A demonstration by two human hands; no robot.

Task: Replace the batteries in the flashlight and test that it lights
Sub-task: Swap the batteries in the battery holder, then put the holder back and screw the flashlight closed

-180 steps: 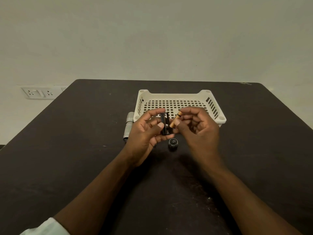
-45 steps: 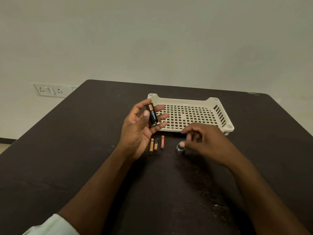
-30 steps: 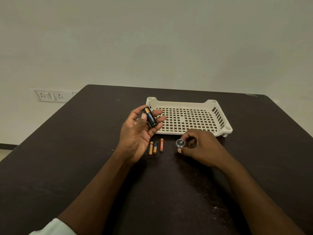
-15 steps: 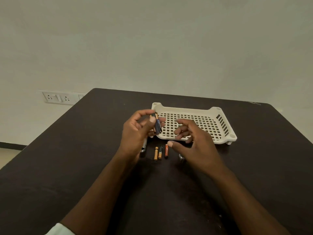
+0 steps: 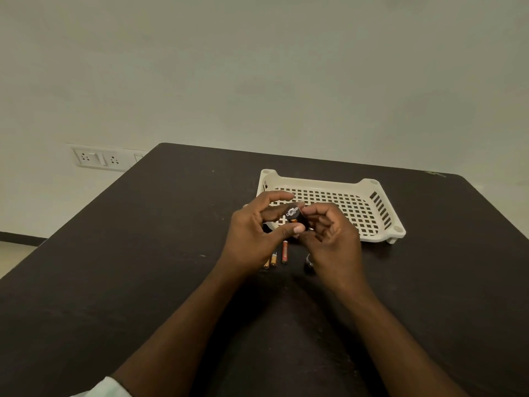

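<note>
At the near edge, a pale sleeve [image 5: 104,388] is seen on the left forearm, and both bare forearms are stretched forward over the dark counter [image 5: 114,282]. Further on, three small batteries [image 5: 274,257] are laid side by side on the counter, partly hidden under the left hand [image 5: 252,239]; the rightmost is reddish, the other two are gold-toned. Just to their right, a small dark cap [image 5: 308,262] with a shiny rim is set on the counter, half covered by the right wrist.

Above these, a black battery holder [image 5: 294,217] is held between the two hands, clear of the counter, with a silvery metal contact shown on its upturned end and a touch of orange visible at its side. The holder is gripped by the left hand's thumb and curled fingers [image 5: 274,197]. The right hand [image 5: 332,239] is brought against the holder's right side, its fingers bent in around it; whether they are pinching the holder or something smaller cannot be told.

Behind the hands, a cream perforated tray [image 5: 369,186] is stood on the counter. Beyond the counter's far left corner, a white socket plate [image 5: 98,159] is mounted on the plain wall [image 5: 257,67].
</note>
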